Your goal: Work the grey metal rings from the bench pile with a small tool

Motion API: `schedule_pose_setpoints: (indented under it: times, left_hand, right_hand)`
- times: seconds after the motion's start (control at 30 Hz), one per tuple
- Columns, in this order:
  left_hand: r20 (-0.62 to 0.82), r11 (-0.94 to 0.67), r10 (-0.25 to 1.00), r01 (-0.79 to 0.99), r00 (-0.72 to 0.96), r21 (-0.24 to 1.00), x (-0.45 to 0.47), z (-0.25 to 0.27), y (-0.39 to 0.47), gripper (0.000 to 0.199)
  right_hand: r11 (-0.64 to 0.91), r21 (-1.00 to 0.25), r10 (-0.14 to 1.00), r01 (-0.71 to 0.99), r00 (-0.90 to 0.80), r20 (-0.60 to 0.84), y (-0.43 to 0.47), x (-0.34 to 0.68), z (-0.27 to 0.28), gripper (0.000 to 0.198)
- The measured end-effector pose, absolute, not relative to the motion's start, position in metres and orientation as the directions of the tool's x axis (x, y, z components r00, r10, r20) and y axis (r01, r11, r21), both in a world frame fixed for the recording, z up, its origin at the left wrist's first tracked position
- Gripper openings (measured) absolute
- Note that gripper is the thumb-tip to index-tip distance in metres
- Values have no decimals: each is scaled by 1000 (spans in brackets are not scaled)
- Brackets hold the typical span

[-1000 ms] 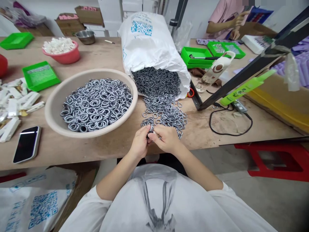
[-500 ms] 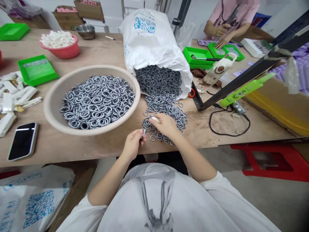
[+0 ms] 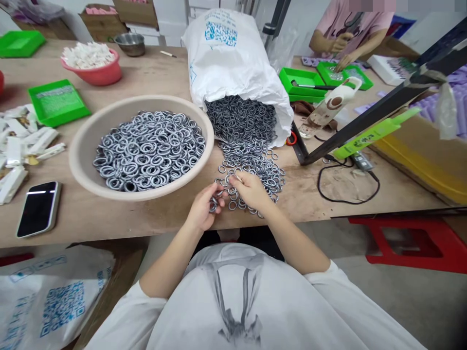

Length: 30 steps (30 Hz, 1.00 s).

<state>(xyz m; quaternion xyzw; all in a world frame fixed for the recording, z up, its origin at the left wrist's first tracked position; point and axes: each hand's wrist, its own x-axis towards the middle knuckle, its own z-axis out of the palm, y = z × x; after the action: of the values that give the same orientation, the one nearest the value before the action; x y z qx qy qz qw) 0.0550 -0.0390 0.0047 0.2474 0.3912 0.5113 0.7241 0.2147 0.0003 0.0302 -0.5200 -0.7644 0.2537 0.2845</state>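
Observation:
Grey metal rings [image 3: 251,155] spill out of a white sack [image 3: 229,58] onto the wooden table in front of me. My left hand [image 3: 204,206] is curled at the near left edge of this spill, with a few metal rings [image 3: 214,203] between thumb and fingers. Just to its right, my right hand [image 3: 251,190] lies over the loose rings, thumb and fingers pinched together. What it grips is hidden by the fingers. To the left stands a wide beige basin [image 3: 85,165] heaped with rings of the same kind.
A phone [image 3: 38,209] and white plastic pieces [image 3: 14,150] lie at left. Behind are a green tray [image 3: 58,102] and a red bowl [image 3: 98,75]. On the right, a dark metal post [image 3: 350,116] slants up near a cable [image 3: 321,189] and bottle [image 3: 332,104]. A co-worker handles small parts beyond.
My left hand has turned and its fingers have opened somewhat, showing several rings in it. It has moved slightly up towards the right hand, which stays at the pile.

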Motion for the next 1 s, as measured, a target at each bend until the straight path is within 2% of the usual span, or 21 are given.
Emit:
schedule_pose_setpoints:
  times: [0.07, 0.3, 0.4, 0.47, 0.57, 0.63, 0.73, 0.8, 0.87, 0.93, 1.0]
  left_hand:
    - [-267, 316, 949, -535, 170, 783, 69, 6, -40, 57]
    - [-76, 125, 990, -465, 122, 877, 97, -3, -40, 61]
    - [-52, 88, 994, -440, 94, 894, 96, -2, -40, 63]
    - [-78, 109, 993, -424, 89, 899, 93, 2, -42, 65]
    - [-137, 175, 983, -402, 121, 899, 90, 7, -46, 68]
    - [-162, 207, 976, -375, 147, 904, 90, 11, -48, 70]
    - [-180, 228, 970, -352, 165, 908, 91, 16, -50, 70]
    - [-191, 241, 968, -391, 163, 888, 91, 19, -51, 66]
    - [-205, 263, 963, -449, 174, 854, 90, 23, -51, 63]
    - [-214, 292, 954, -473, 212, 831, 89, 25, -51, 63]
    - [-217, 312, 945, -467, 247, 828, 87, 27, -53, 65]
  right_hand:
    - [323, -761, 936, 562, -311, 167, -13, 216, 30, 44]
    - [197, -914, 951, 354, -296, 90, -24, 219, 18, 60]
    - [202, -914, 977, 351, -135, 164, -26, 218, 18, 59]
    - [252, -918, 968, 305, -80, 239, -28, 218, 21, 51]
    - [270, -950, 944, 158, -235, 229, -31, 218, 27, 38]
    - [205, -976, 925, 68, -338, 171, -31, 217, 29, 41]
    - [99, -995, 925, -18, -367, 99, -30, 216, 29, 48]
    - [113, -993, 944, 22, -314, 100, -31, 217, 29, 53]
    - [229, -955, 956, 189, -230, 184, -34, 221, 29, 56]
    - [382, -834, 921, 399, -237, 308, -38, 225, 31, 58]
    - [490, -693, 871, 529, -334, 360, -43, 228, 34, 60]
